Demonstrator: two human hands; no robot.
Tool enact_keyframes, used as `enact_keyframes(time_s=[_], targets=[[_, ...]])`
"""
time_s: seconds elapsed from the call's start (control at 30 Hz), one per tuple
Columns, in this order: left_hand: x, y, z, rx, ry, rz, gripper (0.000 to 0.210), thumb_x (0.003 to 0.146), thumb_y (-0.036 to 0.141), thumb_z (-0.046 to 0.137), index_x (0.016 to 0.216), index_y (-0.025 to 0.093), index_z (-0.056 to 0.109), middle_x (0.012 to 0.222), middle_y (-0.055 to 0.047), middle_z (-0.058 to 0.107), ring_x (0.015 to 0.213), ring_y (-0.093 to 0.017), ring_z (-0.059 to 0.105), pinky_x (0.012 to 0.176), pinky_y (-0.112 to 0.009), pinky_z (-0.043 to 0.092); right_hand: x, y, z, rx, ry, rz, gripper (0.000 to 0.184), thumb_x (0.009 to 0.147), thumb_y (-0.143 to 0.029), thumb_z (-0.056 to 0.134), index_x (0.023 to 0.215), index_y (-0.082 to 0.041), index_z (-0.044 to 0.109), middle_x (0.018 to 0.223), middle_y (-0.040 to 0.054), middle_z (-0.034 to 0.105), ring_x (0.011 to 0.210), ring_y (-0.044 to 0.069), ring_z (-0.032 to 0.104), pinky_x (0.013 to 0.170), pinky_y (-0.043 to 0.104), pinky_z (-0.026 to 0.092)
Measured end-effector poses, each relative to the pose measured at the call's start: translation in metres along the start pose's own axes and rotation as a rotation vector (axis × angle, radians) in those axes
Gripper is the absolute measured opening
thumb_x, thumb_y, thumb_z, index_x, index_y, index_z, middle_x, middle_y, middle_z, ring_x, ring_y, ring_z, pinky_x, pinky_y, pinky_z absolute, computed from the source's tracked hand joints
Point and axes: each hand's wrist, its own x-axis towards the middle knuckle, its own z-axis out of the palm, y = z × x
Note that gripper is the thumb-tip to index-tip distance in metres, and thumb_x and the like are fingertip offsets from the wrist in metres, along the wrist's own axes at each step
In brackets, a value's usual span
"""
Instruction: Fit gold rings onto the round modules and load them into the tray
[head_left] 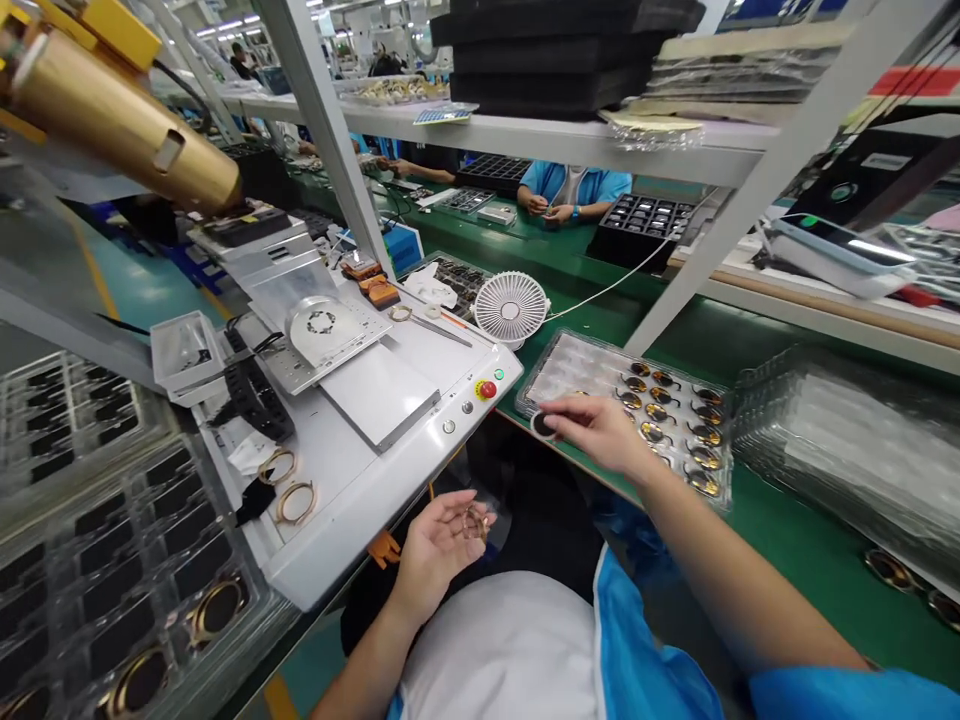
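Left hand [441, 545] holding blurred ring [473, 521], right hand [602, 432] part-covering disc [541, 426]

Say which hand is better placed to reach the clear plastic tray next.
Probably the right hand: it holds a pale-rimmed dark disc by the clear plastic tray, while the left hand, with a gold-coloured ring, is farther away.

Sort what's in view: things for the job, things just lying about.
Likely for the job:
pale-rimmed disc in right hand
gold-toned piece in left hand
clear tray of round pieces

Apparently just about:
white fan
black stack on shelf
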Motion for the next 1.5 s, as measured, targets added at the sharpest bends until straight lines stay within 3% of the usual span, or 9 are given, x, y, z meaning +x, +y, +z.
enact_keyframes(time_s=[0.2, 0.4, 0.63, 0.77, 0.9, 1.0, 1.1, 1.2, 1.5], targets=[[0.007, 0.029, 0.010, -0.013, -0.247, -0.015, 0.085, 0.052, 0.046, 0.101, 0.129, 0.026, 0.070, 0.124, -0.015, 0.072, 0.093, -0.029, 0.076, 0.074, -0.033, 0.058, -0.026, -0.043, 0.063, 0.217, -0.038, -0.328, 0.013, 0.097, -0.024, 0.065, 0.092, -0.021, 0.077, 0.092, 0.0067, 0.075, 0.076, 0.017, 0.071, 0.065, 0.028, 0.057], [-0.002, 0.026, -0.009, -0.073, -0.125, -0.016, 0.083, 0.054, 0.048, 0.100, 0.127, 0.019, 0.073, 0.101, -0.013, 0.077, 0.092, -0.027, 0.076, 0.078, -0.031, 0.057, -0.014, -0.054, 0.077, 0.095, -0.220, -0.400, 0.012, 0.098, -0.021, 0.058, 0.087, -0.020, 0.064, 0.100, 0.0081, 0.070, 0.085, 0.017, 0.066, 0.073, 0.029, 0.053], [-0.013, 0.026, -0.027, -0.033, 0.035, 0.097, 0.085, 0.056, 0.048, 0.099, 0.131, 0.021, 0.071, 0.104, -0.010, 0.077, 0.093, -0.024, 0.075, 0.079, -0.029, 0.055, 0.086, -0.073, 0.112, 0.182, -0.076, 0.166, 0.014, 0.094, -0.017, 0.060, 0.083, -0.021, 0.055, 0.063, -0.0033, 0.066, 0.053, 0.012, 0.058, 0.058, 0.023, 0.046], [-0.025, 0.027, -0.034, 0.060, 0.030, 0.170, 0.099, 0.060, 0.052, 0.097, 0.145, 0.020, 0.059, 0.103, -0.014, 0.079, 0.094, -0.025, 0.074, 0.079, -0.031, 0.056, 0.115, -0.074, 0.121, 0.157, -0.008, 0.277, 0.018, 0.090, -0.017, 0.066, 0.080, -0.021, 0.052, 0.056, -0.0040, 0.063, 0.041, 0.012, 0.052, 0.049, 0.024, 0.041], [-0.033, 0.023, -0.036, 0.258, 0.039, 0.254, 0.102, 0.069, 0.041, 0.094, 0.156, 0.021, 0.045, 0.112, -0.017, 0.078, 0.101, -0.029, 0.074, 0.081, -0.035, 0.060, 0.082, -0.060, 0.119, 0.195, 0.068, 0.240, 0.023, 0.087, -0.031, 0.074, 0.086, -0.022, 0.053, 0.053, -0.0069, 0.057, 0.043, 0.013, 0.051, 0.046, 0.023, 0.037], [-0.028, 0.013, -0.030, 0.512, 0.055, 0.389, 0.100, 0.074, 0.027, 0.091, 0.159, 0.029, 0.038, 0.154, -0.023, 0.053, 0.108, -0.032, 0.074, 0.079, -0.039, 0.065, 0.032, -0.051, 0.124, 0.411, -0.077, 0.210, 0.031, 0.085, -0.047, 0.075, 0.087, -0.020, 0.061, 0.066, -0.0002, 0.065, 0.055, 0.015, 0.059, 0.046, 0.024, 0.042], [-0.017, 0.001, -0.022, 0.801, -0.021, 0.518, 0.107, 0.076, 0.025, 0.089, 0.163, 0.034, 0.028, 0.171, -0.023, 0.023, 0.108, -0.032, 0.075, 0.082, -0.043, 0.067, -0.007, -0.049, 0.133, 0.643, -0.197, 0.187, 0.046, 0.079, -0.053, 0.080, 0.106, -0.017, 0.069, 0.097, 0.0088, 0.075, 0.085, 0.022, 0.071, 0.067, 0.030, 0.057], [-0.007, -0.003, -0.013, 1.003, -0.106, 0.546, 0.113, 0.074, 0.027, 0.090, 0.165, 0.033, 0.023, 0.170, -0.023, 0.027, 0.116, -0.037, 0.072, 0.092, -0.049, 0.065, -0.019, -0.051, 0.133, 0.742, -0.101, 0.188, 0.047, 0.080, -0.052, 0.082, 0.111, -0.018, 0.072, 0.100, 0.0082, 0.076, 0.090, 0.021, 0.071, 0.081, 0.033, 0.058], [-0.001, 0.013, -0.008, 0.562, -0.234, 0.549, 0.099, 0.068, 0.025, 0.095, 0.152, 0.032, 0.044, 0.172, -0.026, 0.013, 0.104, -0.029, 0.077, 0.078, -0.037, 0.068, -0.012, -0.058, 0.098, 0.740, -0.130, 0.298, 0.044, 0.069, -0.053, 0.089, 0.083, -0.016, 0.071, 0.059, -0.0005, 0.066, 0.049, 0.012, 0.060, 0.050, 0.024, 0.053]])
